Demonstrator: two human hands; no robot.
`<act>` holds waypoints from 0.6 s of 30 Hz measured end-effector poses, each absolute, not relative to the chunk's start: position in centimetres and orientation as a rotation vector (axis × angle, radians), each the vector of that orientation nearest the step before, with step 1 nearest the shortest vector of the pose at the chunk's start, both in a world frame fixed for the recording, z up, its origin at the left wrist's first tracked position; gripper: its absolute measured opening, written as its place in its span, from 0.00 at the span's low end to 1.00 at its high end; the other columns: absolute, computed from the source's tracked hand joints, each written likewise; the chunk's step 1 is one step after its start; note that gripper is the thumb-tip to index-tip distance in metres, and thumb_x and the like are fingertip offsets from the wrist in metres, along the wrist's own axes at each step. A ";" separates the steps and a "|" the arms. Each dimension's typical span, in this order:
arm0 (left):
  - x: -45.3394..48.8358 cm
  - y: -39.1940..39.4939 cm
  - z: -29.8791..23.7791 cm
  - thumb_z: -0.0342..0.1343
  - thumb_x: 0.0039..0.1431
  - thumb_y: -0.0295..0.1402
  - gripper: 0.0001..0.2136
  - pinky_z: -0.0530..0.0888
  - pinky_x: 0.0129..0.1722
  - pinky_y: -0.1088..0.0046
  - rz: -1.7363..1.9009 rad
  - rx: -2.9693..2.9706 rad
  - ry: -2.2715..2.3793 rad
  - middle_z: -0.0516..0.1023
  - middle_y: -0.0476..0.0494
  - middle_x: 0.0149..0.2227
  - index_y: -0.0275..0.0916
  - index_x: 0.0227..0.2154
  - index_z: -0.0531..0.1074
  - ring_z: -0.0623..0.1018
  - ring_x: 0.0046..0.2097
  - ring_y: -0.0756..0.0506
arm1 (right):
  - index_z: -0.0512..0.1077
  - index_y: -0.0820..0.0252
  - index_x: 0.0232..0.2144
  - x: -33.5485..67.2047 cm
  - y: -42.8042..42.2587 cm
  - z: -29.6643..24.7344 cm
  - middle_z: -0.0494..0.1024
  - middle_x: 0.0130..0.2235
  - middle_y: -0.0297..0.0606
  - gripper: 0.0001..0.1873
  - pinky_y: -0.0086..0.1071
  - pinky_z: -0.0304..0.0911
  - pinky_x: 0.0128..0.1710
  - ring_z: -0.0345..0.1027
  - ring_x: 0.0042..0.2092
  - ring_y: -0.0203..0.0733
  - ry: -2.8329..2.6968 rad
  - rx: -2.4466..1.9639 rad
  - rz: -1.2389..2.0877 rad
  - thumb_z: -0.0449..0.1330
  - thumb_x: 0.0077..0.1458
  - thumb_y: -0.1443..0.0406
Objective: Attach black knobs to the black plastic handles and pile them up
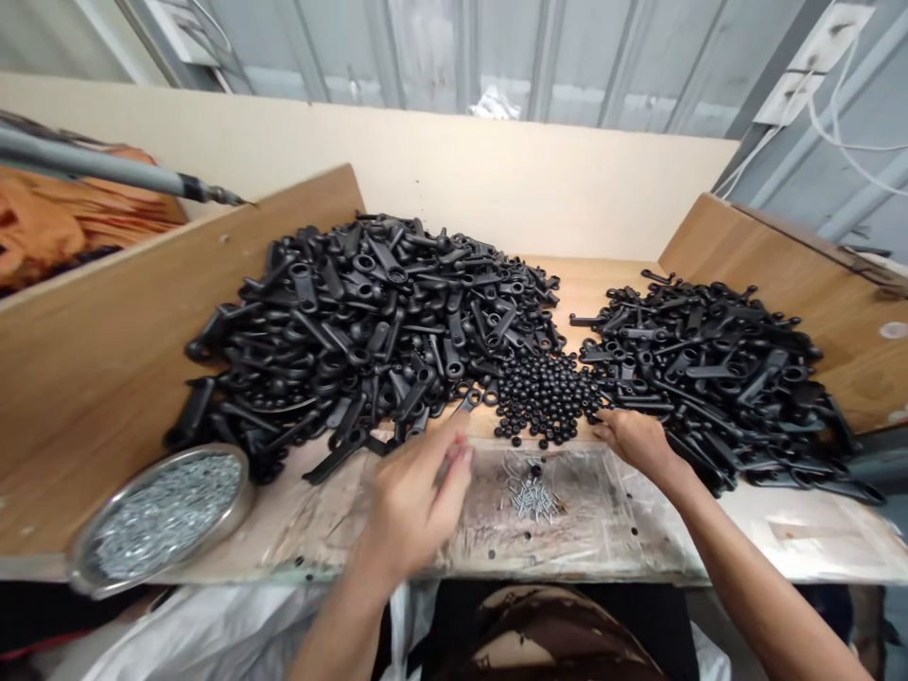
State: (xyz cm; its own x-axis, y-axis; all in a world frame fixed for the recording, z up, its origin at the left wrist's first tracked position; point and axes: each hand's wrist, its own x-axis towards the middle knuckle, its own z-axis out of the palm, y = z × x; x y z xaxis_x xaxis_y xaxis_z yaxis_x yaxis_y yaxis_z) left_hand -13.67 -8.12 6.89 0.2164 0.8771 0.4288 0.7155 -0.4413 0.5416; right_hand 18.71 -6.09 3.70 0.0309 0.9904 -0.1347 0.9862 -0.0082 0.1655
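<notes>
My left hand (422, 492) is above the front of the worktop, thumb and index finger apart. Its index fingertip reaches a black crank handle (472, 401) with a ring-shaped end, at the edge of the large left heap of black handles (383, 322); I cannot tell whether they touch. My right hand (634, 441) has its fingers drawn together at the right edge of the small round black knobs (546, 392), beside the right heap of black handles (709, 369). Whatever its fingertips hold is hidden. A little pile of silver screws (535, 499) lies between my hands.
A metal bowl of silver screws (166, 515) stands at the front left. Wooden side boards (142, 350) and a pale back board (511, 184) enclose the worktop. A powered screwdriver (163, 180) juts in at upper left, near orange material (63, 218). White sockets with cables (801, 80) hang upper right.
</notes>
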 end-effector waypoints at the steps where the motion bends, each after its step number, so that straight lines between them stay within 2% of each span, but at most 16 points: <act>1: -13.1 -6.7 6.7 0.46 0.58 0.34 0.13 0.70 0.41 0.68 0.900 2.325 1.594 0.75 0.45 0.37 0.41 0.45 0.67 0.74 0.39 0.46 | 0.70 0.58 0.35 18.6 -6.2 3.3 0.77 0.35 0.42 0.12 0.31 0.59 0.30 0.72 0.37 0.46 2.060 2.091 0.040 0.49 0.58 0.61; 4: -10.8 -3.2 4.9 0.43 0.57 0.32 0.13 0.69 0.41 0.66 0.349 2.408 1.876 0.75 0.40 0.36 0.38 0.42 0.68 0.74 0.41 0.41 | 0.69 0.60 0.36 18.4 -6.1 2.7 0.76 0.35 0.44 0.13 0.33 0.60 0.31 0.72 0.37 0.48 2.049 2.124 0.040 0.48 0.59 0.59; 6: -9.4 -1.8 3.6 0.42 0.56 0.32 0.13 0.68 0.41 0.65 0.157 2.360 1.948 0.75 0.36 0.37 0.36 0.41 0.68 0.74 0.43 0.40 | 0.68 0.62 0.38 18.3 -6.0 2.5 0.76 0.36 0.47 0.13 0.33 0.61 0.32 0.72 0.38 0.49 2.018 2.180 0.012 0.48 0.59 0.60; 9: -8.4 -1.0 2.7 0.42 0.55 0.30 0.15 0.67 0.42 0.64 0.101 2.316 1.957 0.75 0.33 0.38 0.33 0.43 0.66 0.73 0.44 0.38 | 0.65 0.65 0.43 18.6 -6.1 2.3 0.76 0.36 0.51 0.14 0.34 0.61 0.34 0.71 0.38 0.49 1.973 2.270 -0.039 0.47 0.59 0.63; 12: -8.3 -0.2 2.8 0.46 0.51 0.31 0.15 0.68 0.39 0.66 0.064 2.262 1.919 0.76 0.34 0.37 0.35 0.42 0.67 0.75 0.42 0.39 | 0.64 0.67 0.45 19.0 -6.5 2.1 0.75 0.37 0.52 0.15 0.33 0.60 0.34 0.71 0.39 0.49 1.964 2.347 -0.100 0.48 0.58 0.64; 15: -8.6 0.8 2.8 0.50 0.45 0.33 0.11 0.68 0.34 0.68 0.048 2.158 1.878 0.77 0.38 0.31 0.39 0.33 0.70 0.76 0.38 0.38 | 0.66 0.66 0.43 19.8 -7.2 1.9 0.76 0.39 0.49 0.14 0.32 0.59 0.35 0.70 0.41 0.48 2.000 2.390 -0.205 0.50 0.56 0.64; 18: -8.7 1.2 2.4 0.52 0.40 0.36 0.06 0.67 0.30 0.69 0.121 2.034 1.850 0.74 0.43 0.22 0.40 0.21 0.68 0.75 0.34 0.39 | 0.68 0.63 0.40 20.7 -8.1 1.7 0.76 0.39 0.45 0.12 0.29 0.57 0.35 0.69 0.41 0.45 2.042 2.413 -0.329 0.53 0.54 0.64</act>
